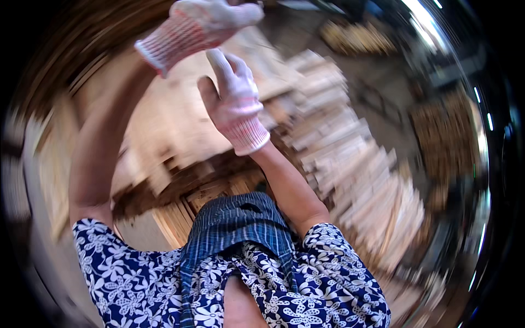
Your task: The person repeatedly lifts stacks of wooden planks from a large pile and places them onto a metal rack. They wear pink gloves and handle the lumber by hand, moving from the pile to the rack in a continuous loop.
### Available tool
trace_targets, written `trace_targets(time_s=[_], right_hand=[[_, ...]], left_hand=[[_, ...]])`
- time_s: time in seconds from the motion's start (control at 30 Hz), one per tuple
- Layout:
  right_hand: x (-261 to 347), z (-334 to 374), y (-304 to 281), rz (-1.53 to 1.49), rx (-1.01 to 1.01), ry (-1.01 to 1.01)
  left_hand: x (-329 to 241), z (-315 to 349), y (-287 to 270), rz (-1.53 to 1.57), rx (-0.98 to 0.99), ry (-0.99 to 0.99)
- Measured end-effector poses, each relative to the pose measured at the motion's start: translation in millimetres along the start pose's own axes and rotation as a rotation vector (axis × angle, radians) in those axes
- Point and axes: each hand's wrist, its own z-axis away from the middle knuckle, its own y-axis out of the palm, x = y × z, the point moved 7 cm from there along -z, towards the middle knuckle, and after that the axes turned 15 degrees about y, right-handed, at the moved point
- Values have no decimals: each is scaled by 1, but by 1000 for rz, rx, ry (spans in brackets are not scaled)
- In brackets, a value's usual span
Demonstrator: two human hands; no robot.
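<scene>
Nearest, at the lower edge: a blue blouse with white flowers (131, 273), short-sleeved, and over its middle a blue striped cloth (235, 224) hanging like an apron top. Just beyond, a bare patch of grey floor (139, 232) at near left, and next to it a flat stack of short wooden boards (180, 216), edges toward the viewer. Dark debris or shadow in a band behind that stack. Farther out and to the right, long rows of pale stacked wood pieces (355, 164), heavily smeared by motion, so single pieces hard to tell apart. At far right, darker stacked bundles (443, 136) against a dim wall, streaks of bright light along the rim. At far top right, another pale heap (355, 35), blurred.

Both forearms bare and raised well above the boards, touching none of them. Right hand (235, 101) in a white knit glove with a red-striped cuff, wrist bent, palm side toward the left, index finger pointing up and away, thumb spread apart from it, other fingers loosely curled; nothing held. Left hand (205, 19) higher and farther, in a matching glove, cuff toward near left, fingers bunched together at the top edge; whether clamped on anything, impossible to tell. The two gloves close together, not clearly touching.
</scene>
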Motion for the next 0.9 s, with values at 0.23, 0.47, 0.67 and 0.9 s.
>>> trace_targets(time_s=[0.23, 0.47, 0.67, 0.9], right_hand=[[-208, 280, -274, 294, -240, 1237], [-167, 625, -317, -113, -947, 2003], [-194, 580, -324, -400, -1162, 1788], [-274, 515, -309, -573, -1526, 1933]], left_hand=[[-41, -60, 293, -107, 719, 230], [40, 117, 492, 110, 1344, -211], [181, 195, 542, 91, 1149, -310], [180, 143, 647, -326, 1016, -306]])
